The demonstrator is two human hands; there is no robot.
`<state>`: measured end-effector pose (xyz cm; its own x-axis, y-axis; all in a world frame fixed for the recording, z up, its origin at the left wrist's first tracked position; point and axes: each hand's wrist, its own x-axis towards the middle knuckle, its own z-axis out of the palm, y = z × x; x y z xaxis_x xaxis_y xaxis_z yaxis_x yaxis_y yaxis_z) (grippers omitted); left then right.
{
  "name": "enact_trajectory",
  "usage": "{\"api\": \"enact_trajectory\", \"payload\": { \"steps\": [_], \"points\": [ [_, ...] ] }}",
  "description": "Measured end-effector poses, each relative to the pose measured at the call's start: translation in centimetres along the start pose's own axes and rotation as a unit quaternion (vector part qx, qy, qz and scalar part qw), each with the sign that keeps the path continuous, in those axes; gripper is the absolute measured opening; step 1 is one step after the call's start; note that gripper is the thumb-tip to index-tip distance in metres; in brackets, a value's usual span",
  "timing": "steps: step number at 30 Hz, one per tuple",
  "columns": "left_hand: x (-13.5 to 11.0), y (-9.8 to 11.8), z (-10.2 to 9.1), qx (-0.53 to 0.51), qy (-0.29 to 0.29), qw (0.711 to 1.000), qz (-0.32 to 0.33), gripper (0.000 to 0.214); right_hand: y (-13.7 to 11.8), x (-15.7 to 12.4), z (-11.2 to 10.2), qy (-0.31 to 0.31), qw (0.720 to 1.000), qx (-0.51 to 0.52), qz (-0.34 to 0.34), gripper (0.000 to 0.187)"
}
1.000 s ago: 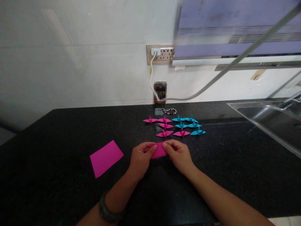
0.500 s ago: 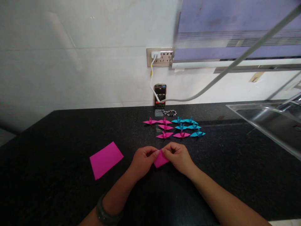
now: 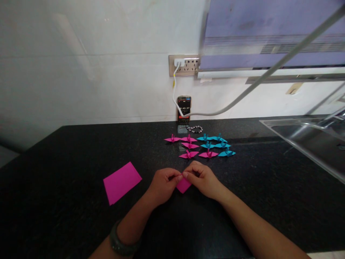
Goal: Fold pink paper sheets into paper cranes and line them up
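Note:
A small folded piece of pink origami paper [image 3: 183, 185] is pinched at its upper edge between both hands, its pointed lower corner towards me. My left hand [image 3: 165, 185] is closed on the left side of the paper, thumb on top. My right hand [image 3: 203, 180] grips the right side, thumb and forefinger pressed together near the left thumb. Part of the paper is hidden under the fingers. Just beyond the hands stand several pink paper cranes [image 3: 189, 154] and several blue paper cranes [image 3: 226, 153], set in rows.
A stack of pink paper sheets [image 3: 122, 183] lies left of my hands on the black countertop [image 3: 67, 162]. Against the wall leans a phone [image 3: 184, 104] showing a timer, with a white cable [image 3: 210, 114] across it. Beside it is a beaded bracelet [image 3: 198, 129]. A metal sink [image 3: 318, 144] is at right.
The folded paper has turned slightly, so its lower corner now points more directly at me. My right hand's fingers have shifted a little along the edge. Both hands keep their grip.

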<state>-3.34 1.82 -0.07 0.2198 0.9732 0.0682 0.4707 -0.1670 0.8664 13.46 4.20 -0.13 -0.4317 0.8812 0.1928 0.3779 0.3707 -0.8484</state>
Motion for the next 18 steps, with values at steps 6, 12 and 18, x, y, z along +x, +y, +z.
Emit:
{"api": "enact_trajectory", "payload": {
  "steps": [6, 12, 18],
  "points": [
    [0.0, 0.02, 0.03, -0.007, 0.026, 1.0, 0.017, 0.017, 0.01, 0.01, 0.04, 0.004, 1.0, 0.014, -0.028, 0.015],
    [0.03, -0.34, -0.24, 0.024, 0.07, 0.997, 0.026, 0.018, 0.36, 0.05, -0.37, 0.005, 0.999, 0.033, 0.007, 0.014],
    [0.01, -0.2, -0.05, 0.002, 0.087, 0.996, 0.015, 0.017, 0.4, 0.14, -0.92, -0.014, 0.997, 0.063, 0.05, 0.013]
  ]
}}
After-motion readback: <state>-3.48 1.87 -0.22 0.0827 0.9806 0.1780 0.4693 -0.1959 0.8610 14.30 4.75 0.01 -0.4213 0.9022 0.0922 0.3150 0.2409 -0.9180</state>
